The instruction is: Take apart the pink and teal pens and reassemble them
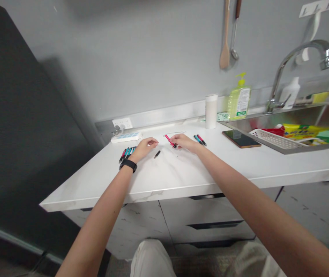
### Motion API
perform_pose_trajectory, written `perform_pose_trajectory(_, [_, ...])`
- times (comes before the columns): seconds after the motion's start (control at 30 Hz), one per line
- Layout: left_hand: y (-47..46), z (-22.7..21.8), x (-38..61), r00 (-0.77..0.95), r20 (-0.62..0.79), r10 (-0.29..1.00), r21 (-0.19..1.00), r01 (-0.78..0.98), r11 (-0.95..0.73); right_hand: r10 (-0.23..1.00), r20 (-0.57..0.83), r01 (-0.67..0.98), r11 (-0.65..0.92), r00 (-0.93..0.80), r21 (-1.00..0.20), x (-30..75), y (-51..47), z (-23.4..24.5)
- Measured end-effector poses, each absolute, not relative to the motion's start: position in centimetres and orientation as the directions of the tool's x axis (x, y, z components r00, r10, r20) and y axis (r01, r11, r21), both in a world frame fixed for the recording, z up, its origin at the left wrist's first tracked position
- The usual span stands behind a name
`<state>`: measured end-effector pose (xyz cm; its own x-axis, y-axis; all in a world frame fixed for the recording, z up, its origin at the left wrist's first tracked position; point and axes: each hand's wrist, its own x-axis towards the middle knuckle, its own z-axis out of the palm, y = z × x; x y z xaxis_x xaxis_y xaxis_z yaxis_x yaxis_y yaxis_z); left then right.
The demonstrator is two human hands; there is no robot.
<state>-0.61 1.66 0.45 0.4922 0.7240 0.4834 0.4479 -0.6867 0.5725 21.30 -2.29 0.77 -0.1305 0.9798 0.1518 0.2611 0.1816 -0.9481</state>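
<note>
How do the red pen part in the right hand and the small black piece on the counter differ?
The red pen part is held in the right hand; the black piece lies on the counter. The red pen part looks longer, the black piece shorter. Both are slender.

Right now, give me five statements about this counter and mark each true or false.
The right hand holds a red pen barrel. True.
The left hand grips the small black piece. False: the piece lies on the counter.
The black band is on the right wrist. False: the band is on the left.
The phone lies flat on the counter. True.
The soap bottle stands left of the white canister. False: the bottle is right of the canister.
</note>
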Motion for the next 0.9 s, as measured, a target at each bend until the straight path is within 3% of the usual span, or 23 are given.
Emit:
perform_pose_trajectory(0.27, [1.5, 1.0, -0.5, 0.349, 0.536, 0.768, 0.687, 0.348, -0.638, 0.956, 0.145, 0.321, 0.226, -0.256, -0.92, 21.3, -2.4, 0.7])
perform_pose_trajectory(0.47, [1.1, 1.2, -0.4, 0.368, 0.545, 0.753, 0.673, 0.343, -0.655, 0.891, 0.179, 0.277, 0.313, -0.418, -0.909, 21.2, -2.8, 0.6])
perform_pose_trajectory(0.9, [0.4, 1.4, -0.4, 0.389, 0.525, 0.757, 0.655, 0.385, -0.651, 0.873, 0.145, 0.152, 0.24, -0.466, -0.959, 20.7, -3.4, 0.8])
